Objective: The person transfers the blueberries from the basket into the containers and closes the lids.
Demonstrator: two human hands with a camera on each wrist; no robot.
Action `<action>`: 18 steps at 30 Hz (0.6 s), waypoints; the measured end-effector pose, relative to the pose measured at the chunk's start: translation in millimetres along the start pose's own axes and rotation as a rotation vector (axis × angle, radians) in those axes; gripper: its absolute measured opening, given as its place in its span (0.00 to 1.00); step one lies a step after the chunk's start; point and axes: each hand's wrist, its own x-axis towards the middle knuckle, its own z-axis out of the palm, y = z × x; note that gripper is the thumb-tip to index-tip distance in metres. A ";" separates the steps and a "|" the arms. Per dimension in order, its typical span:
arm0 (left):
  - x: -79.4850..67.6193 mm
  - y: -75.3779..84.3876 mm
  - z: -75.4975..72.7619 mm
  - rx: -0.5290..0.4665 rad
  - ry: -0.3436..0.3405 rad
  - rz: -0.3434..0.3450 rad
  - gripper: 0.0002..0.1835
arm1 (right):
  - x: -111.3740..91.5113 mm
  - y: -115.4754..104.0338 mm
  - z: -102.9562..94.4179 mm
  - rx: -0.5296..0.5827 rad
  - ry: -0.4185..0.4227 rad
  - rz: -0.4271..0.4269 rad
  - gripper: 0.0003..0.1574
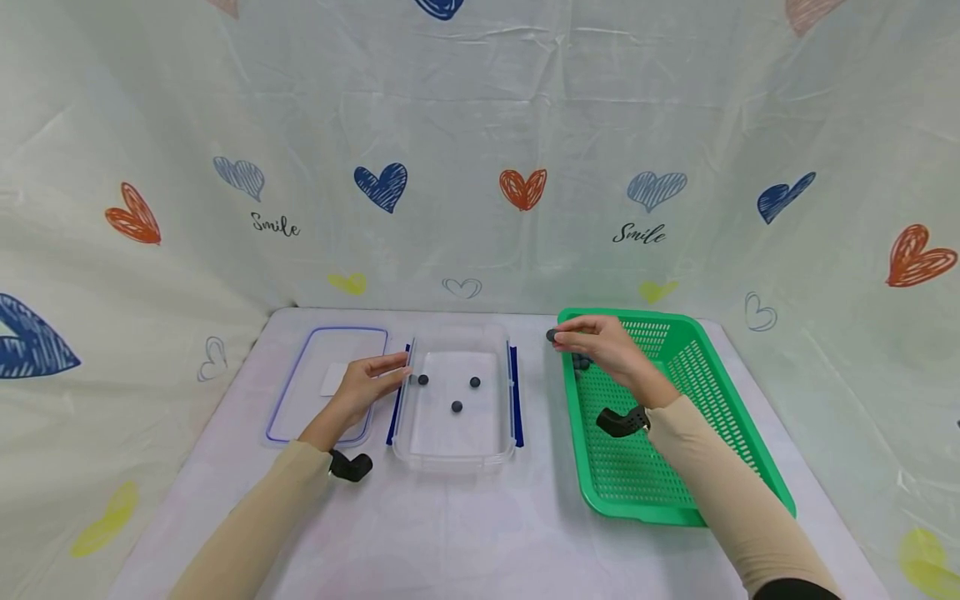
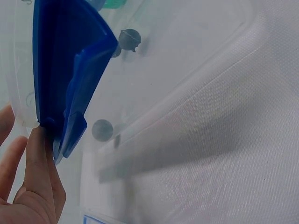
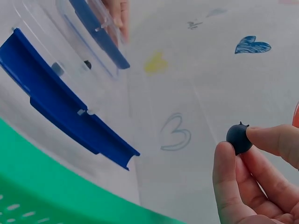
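The thumb and fingertips of my right hand [image 1: 603, 346] pinch a dark blueberry [image 3: 238, 138] with a small pointed crown, above the far left corner of the green basket [image 1: 682, 517]. A few more dark berries [image 1: 581, 362] lie in that corner. My left hand [image 1: 367, 383] reaches the left side of a clear plastic container [image 1: 453, 461], its nearly straight fingers touching the rim beside a blue side flap [image 2: 70, 60]. Three blueberries sit apart on the container's floor, one near the left wall [image 1: 423, 380], one at the right [image 1: 475, 382] and one nearer the front [image 1: 457, 407].
A clear lid with a blue seal [image 1: 322, 333] lies flat left of the container, partly behind the left hand. The right blue flap [image 1: 516, 396] hangs outward, toward the basket. A heart-printed curtain [image 1: 465, 125] rises behind the white-covered table [image 1: 480, 533].
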 end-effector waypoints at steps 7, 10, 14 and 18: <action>2.6 -3.2 0.7 -0.006 0.005 -0.005 0.28 | 3.5 -1.6 12.0 -0.025 -0.024 -0.004 0.22; 3.0 -2.8 0.2 -0.004 0.005 -0.007 0.28 | 5.8 -2.8 18.6 -0.031 -0.034 -0.004 0.20; 3.3 -1.8 -0.3 -0.004 0.007 -0.009 0.28 | 10.5 -2.3 28.2 -0.034 -0.065 -0.013 0.19; 3.2 -1.5 -0.3 -0.011 0.008 -0.013 0.28 | 14.5 -3.1 40.0 -0.049 -0.081 -0.022 0.17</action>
